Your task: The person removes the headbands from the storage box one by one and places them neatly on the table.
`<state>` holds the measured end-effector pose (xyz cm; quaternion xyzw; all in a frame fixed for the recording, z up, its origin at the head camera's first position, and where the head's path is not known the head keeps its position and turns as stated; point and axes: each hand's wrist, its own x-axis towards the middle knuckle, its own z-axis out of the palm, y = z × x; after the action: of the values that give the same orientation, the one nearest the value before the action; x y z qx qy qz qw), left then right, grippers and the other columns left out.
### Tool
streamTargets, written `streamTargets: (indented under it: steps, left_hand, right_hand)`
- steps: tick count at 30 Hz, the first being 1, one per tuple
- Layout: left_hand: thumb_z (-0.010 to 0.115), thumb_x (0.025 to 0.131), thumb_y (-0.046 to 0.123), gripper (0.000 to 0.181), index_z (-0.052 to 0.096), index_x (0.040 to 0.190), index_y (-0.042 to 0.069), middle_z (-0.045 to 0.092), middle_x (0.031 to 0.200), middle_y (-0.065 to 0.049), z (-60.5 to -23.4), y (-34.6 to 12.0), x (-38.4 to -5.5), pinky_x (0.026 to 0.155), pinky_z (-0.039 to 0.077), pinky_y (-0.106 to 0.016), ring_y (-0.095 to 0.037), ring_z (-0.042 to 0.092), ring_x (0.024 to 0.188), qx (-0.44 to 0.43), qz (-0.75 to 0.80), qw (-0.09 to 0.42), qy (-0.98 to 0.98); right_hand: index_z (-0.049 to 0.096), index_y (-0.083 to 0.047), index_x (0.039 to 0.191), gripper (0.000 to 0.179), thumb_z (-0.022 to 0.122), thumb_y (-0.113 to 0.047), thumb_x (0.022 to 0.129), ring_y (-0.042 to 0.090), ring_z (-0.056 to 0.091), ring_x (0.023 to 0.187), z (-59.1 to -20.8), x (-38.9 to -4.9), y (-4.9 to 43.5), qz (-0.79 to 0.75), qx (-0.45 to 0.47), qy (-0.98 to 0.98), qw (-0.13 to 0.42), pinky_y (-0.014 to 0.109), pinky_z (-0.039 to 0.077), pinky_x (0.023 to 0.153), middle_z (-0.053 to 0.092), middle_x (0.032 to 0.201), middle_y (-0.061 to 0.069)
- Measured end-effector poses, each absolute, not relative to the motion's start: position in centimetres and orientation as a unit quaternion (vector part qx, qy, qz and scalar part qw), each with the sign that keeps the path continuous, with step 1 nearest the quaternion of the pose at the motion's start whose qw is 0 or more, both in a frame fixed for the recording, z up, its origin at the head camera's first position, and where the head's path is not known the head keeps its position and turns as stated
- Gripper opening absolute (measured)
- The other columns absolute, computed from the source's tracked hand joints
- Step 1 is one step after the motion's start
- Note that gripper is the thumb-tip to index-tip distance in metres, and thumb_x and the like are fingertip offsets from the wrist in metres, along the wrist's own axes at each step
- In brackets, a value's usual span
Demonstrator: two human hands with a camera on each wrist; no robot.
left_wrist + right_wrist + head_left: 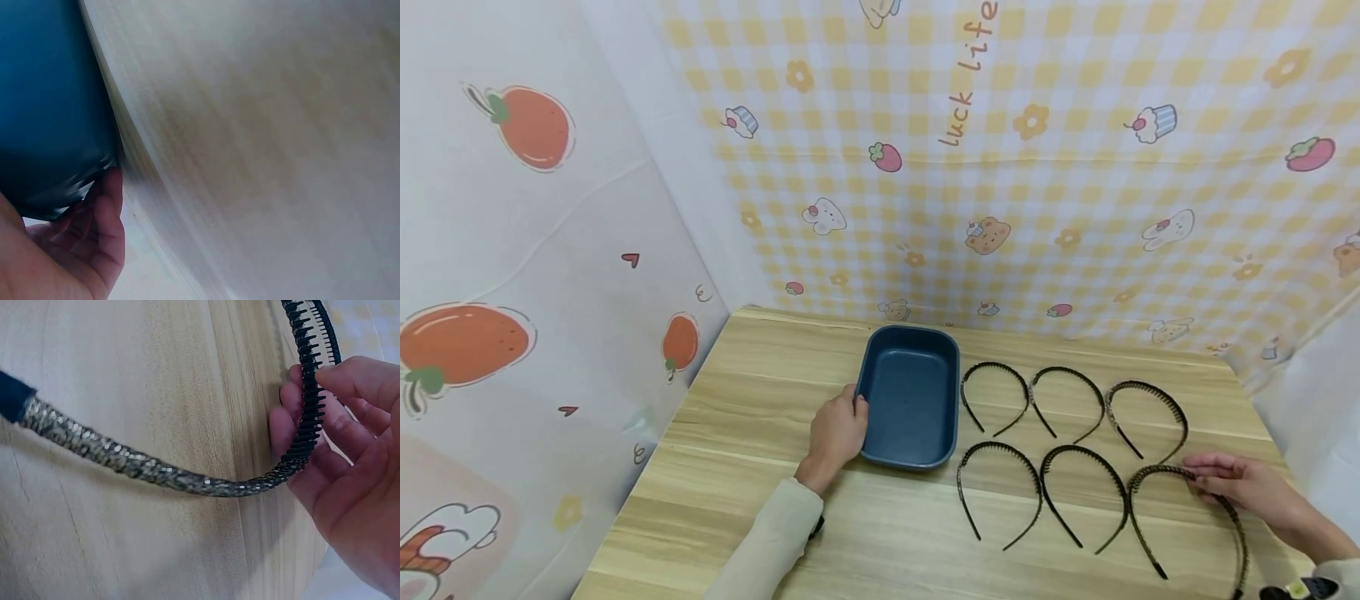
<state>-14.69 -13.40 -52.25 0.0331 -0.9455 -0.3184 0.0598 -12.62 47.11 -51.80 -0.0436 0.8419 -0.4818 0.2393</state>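
In the head view, a dark blue rectangular plastic bin (908,400) stands on the wooden table. My left hand (838,427) grips its left side, thumb at the rim; the left wrist view shows curled fingers (111,234) against the bin's corner. At the table's right, my right hand (1247,493) holds a toothed headband (1161,469) by its upper right curve. Up close, the headband (144,467) has a glittery dark wrapped band with black comb teeth, pinched between thumb and fingers (289,403). One of its ends reaches the bottom edge of the head view.
Several similar headbands lie in two rows between bin and right hand: a back row with one headband (1063,369) at its middle, a front row with another (1078,448) beside the held one. A patterned cloth (925,192) hangs behind the table (752,367).
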Motion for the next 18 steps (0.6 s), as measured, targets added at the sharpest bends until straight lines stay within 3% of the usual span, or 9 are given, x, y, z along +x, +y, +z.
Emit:
streamTargets:
  steps: [2, 5, 18]
  left_hand:
    - [0.046, 0.103, 0.022, 0.034, 0.063, 0.126, 0.004, 0.065, 0.075, -0.005, -52.22, -13.41, -14.67, 0.051, 0.042, -0.033, -0.016, 0.054, 0.057, 0.033, -0.319, 0.059, -0.945]
    - [0.046, 0.103, 0.021, 0.033, 0.063, 0.126, 0.004, 0.066, 0.076, -0.006, -52.24, -13.39, -14.67, 0.052, 0.043, -0.033, -0.016, 0.055, 0.057, 0.032, -0.318, 0.06, -0.946]
    - [0.047, 0.103, 0.021, 0.033, 0.063, 0.126, 0.004, 0.065, 0.074, -0.006, -52.17, -13.4, -14.75, 0.05, 0.042, -0.032, -0.015, 0.054, 0.055, 0.033, -0.322, 0.058, -0.945]
  right_hand:
    - [0.054, 0.018, 0.125, 0.039, 0.057, -0.011, 0.099, -0.006, 0.063, 0.089, -51.71, -12.57, 46.83, -0.446, -0.024, 0.866, 0.226, 0.023, 0.054, 0.073, 0.065, 0.101, -0.027]
    - [0.052, 0.018, 0.128, 0.047, 0.059, -0.018, 0.099, -0.013, 0.058, 0.09, -51.55, -12.54, 46.57, -0.41, -0.005, 0.885, 0.222, 0.02, 0.052, 0.074, 0.064, 0.101, -0.027]
    - [0.053, 0.015, 0.129, 0.048, 0.061, -0.02, 0.098, -0.012, 0.058, 0.09, -51.54, -12.4, 46.37, -0.407, 0.006, 0.886, 0.223, 0.02, 0.052, 0.075, 0.067, 0.102, -0.021]
